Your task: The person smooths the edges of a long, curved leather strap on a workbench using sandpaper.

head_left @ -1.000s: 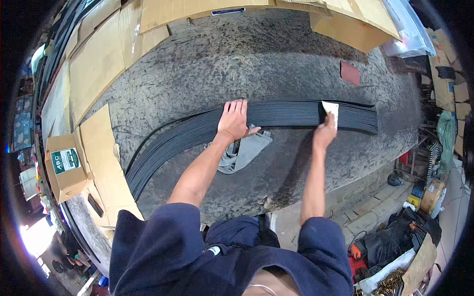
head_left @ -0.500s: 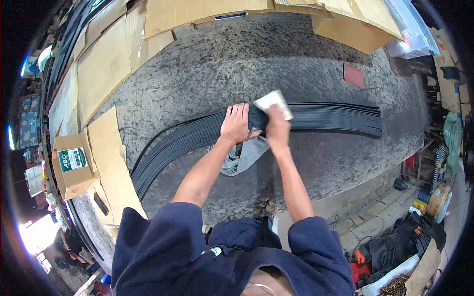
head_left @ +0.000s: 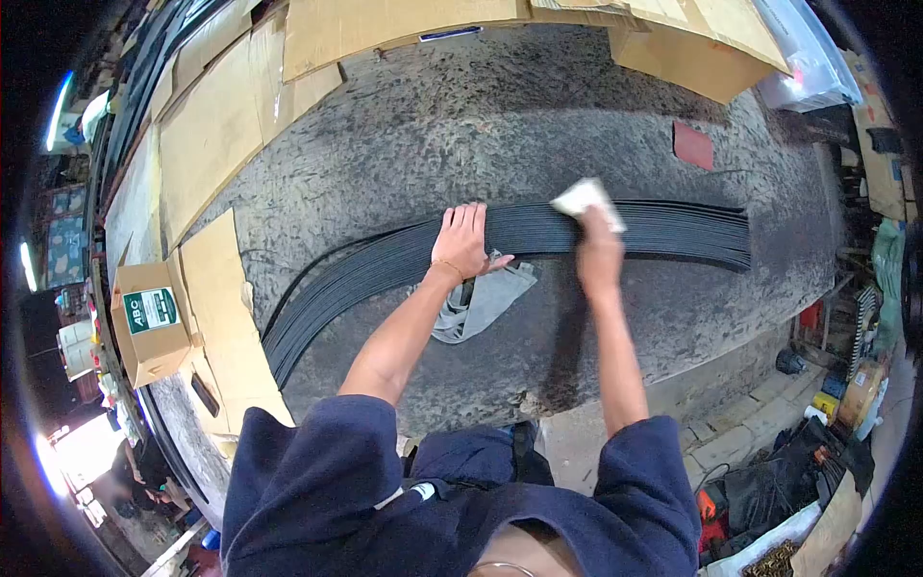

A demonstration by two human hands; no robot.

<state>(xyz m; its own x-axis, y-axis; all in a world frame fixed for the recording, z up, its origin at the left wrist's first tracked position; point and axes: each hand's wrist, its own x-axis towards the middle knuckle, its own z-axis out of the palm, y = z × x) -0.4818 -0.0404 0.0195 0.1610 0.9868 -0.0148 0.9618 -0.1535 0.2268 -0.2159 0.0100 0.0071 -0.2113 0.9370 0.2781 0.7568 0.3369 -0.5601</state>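
A long curved bundle of dark, thin strips (head_left: pixel 678 231) lies across the worn table. Gripping it across its middle is my left hand (head_left: pixel 463 242), with the fingers over the far edge and the thumb along the near edge. My right hand (head_left: pixel 600 255), slightly blurred, is closed on a pale folded sheet (head_left: pixel 582 197) over the bundle, right of my left hand. The sheet overlaps the far edge of the strips. Just below my left hand, a crumpled grey cloth (head_left: pixel 500 293) rests on the table, partly covered by that hand.
Flattened cardboard (head_left: pixel 216 144) covers the table's left side and far edge. An open carton (head_left: pixel 154 351) with a green label stands at left near a phone-like dark object (head_left: pixel 204 394). A reddish square sheet (head_left: pixel 692 145) lies far right; a clear plastic bin (head_left: pixel 808 67) sits behind it.
My right hand has slid rightward along the bundle with the pale sheet, uncovering more strips and grey cloth. My left hand stays in place on the strips.
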